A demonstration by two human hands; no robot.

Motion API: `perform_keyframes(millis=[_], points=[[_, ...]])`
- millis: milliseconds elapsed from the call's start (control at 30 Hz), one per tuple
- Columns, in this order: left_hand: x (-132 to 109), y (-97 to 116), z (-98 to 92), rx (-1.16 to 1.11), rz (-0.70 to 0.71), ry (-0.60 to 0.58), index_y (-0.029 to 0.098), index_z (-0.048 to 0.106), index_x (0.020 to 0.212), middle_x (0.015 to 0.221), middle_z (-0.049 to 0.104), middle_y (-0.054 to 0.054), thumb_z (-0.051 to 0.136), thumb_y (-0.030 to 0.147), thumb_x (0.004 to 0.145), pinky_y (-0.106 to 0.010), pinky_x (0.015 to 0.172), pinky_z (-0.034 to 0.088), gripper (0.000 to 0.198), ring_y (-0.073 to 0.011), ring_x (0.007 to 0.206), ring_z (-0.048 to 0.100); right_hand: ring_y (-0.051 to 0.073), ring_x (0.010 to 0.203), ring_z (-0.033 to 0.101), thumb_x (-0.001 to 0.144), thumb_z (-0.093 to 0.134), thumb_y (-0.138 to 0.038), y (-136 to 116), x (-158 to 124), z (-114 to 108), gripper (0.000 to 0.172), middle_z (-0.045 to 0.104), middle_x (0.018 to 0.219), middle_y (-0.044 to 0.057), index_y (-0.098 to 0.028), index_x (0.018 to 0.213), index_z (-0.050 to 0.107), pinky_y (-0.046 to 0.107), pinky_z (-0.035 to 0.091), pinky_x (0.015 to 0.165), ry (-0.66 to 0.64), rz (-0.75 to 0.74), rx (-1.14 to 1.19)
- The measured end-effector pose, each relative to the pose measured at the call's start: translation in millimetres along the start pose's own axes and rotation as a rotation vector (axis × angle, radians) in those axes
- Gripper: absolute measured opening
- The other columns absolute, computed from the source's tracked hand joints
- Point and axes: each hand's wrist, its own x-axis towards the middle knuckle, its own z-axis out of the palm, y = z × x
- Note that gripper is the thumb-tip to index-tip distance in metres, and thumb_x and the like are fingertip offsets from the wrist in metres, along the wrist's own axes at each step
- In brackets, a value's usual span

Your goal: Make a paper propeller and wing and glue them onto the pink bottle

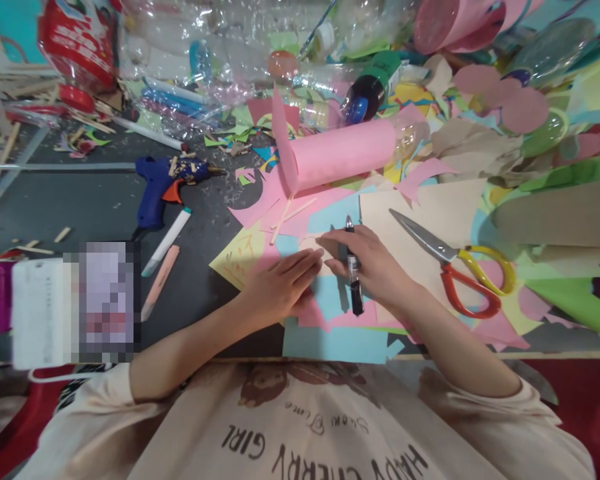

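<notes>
My left hand (287, 280) lies over the layered coloured paper, fingers stretched out and held together, thumb hidden. Its fingertips rest at a small pale paper piece (310, 241) with a curved edge. On the other side of that piece is my right hand (367, 257), with a black and clear pen (354, 270) tucked between its fingers, its tip pointing away from me. The right index finger and thumb come close to the paper piece; whether they pinch it I cannot tell. Light blue paper (337, 343) and pink paper (313, 313) lie beneath both hands.
Scissors (453, 260) lie right on beige card (405, 233). Ahead is a bottle wrapped in pink paper (345, 153). Left are a blue glue gun (155, 187), two markers (167, 240) and a blurred-out object (107, 293). Plastic bottles (155, 40) and paper scraps crowd the back.
</notes>
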Motion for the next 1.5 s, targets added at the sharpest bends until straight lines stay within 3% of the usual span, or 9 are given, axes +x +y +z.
perform_keyframes(millis=[167,267,533,667,867,1000,1167,1333,1500], points=[[1,3,-3.1,0.012,-0.009,-0.015,0.001,0.049,0.135,0.143,0.055,-0.019,0.042,0.02,0.098,-0.036,0.114,0.042,0.042,-0.0247,0.135,0.051,0.024,0.094,0.069,0.093,0.055,-0.046,-6,0,-8,0.028,0.076,0.097,0.007,-0.025,0.111,0.062,0.043,0.056,0.085,0.183,0.141,0.205],[2,3,-3.6,0.033,0.004,0.005,0.0,0.05,0.134,0.141,0.057,-0.019,0.041,0.02,0.098,-0.036,0.113,0.044,0.042,-0.0253,0.133,0.053,0.024,0.091,0.073,0.094,0.046,-0.059,-11,0,-7,0.041,0.077,0.09,0.006,-0.025,0.107,0.063,0.047,0.054,0.093,0.297,0.203,0.334],[2,3,-2.4,0.044,-0.005,0.005,0.002,0.048,0.135,0.143,0.056,-0.017,0.039,0.022,0.099,-0.034,0.113,0.044,0.042,-0.0239,0.135,0.052,0.021,0.097,0.074,0.096,0.053,-0.032,-4,4,-3,0.021,0.08,0.099,0.008,-0.021,0.11,0.064,0.039,0.057,0.088,0.134,0.059,0.175],[1,4,-0.8,0.046,-0.013,0.004,0.002,0.049,0.135,0.142,0.056,-0.017,0.041,0.023,0.099,-0.034,0.112,0.045,0.042,-0.0245,0.134,0.053,0.021,0.096,0.073,0.097,0.052,-0.036,-2,3,-3,0.023,0.079,0.099,0.008,-0.021,0.11,0.065,0.039,0.057,0.087,0.125,0.042,0.166],[0,4,-0.9,-0.019,-0.029,-0.029,0.004,0.047,0.138,0.146,0.052,-0.018,0.043,0.02,0.097,-0.037,0.115,0.042,0.044,-0.0243,0.138,0.048,0.021,0.089,0.07,0.094,0.046,-0.057,-4,-2,-1,0.044,0.075,0.095,0.006,-0.024,0.113,0.069,0.039,0.057,0.082,0.235,0.14,0.408],[1,3,-1.5,-0.03,-0.023,-0.021,0.001,0.048,0.136,0.145,0.053,-0.019,0.046,0.02,0.096,-0.036,0.115,0.043,0.044,-0.0257,0.136,0.05,0.016,0.073,0.067,0.094,0.054,-0.048,-2,-6,5,0.032,0.072,0.087,0.003,-0.024,0.112,0.065,0.03,0.055,0.066,0.265,0.277,0.571],[0,4,0.5,-0.033,-0.033,-0.026,0.001,0.047,0.138,0.146,0.052,-0.02,0.046,0.02,0.096,-0.037,0.116,0.041,0.046,-0.0258,0.138,0.048,0.015,0.07,0.069,0.09,0.061,-0.042,-4,-4,8,0.02,0.073,0.081,0.001,-0.023,0.094,0.063,0.027,0.054,0.063,0.204,0.379,0.59],[1,3,0.2,0.001,-0.021,-0.004,0.002,0.048,0.137,0.144,0.054,-0.018,0.042,0.022,0.098,-0.036,0.114,0.043,0.044,-0.0255,0.136,0.05,0.019,0.096,0.071,0.095,0.053,-0.042,-10,2,2,0.025,0.077,0.102,0.005,-0.025,0.104,0.069,0.036,0.056,0.086,0.152,0.19,0.418],[1,2,1.9,-0.014,-0.006,0.023,0.001,0.051,0.132,0.142,0.056,-0.019,0.044,0.022,0.098,-0.037,0.112,0.046,0.041,-0.0267,0.134,0.052,0.02,0.096,0.07,0.098,0.043,-0.047,-8,3,1,0.035,0.076,0.102,0.005,-0.025,0.112,0.067,0.038,0.057,0.085,0.112,0.074,0.314]])
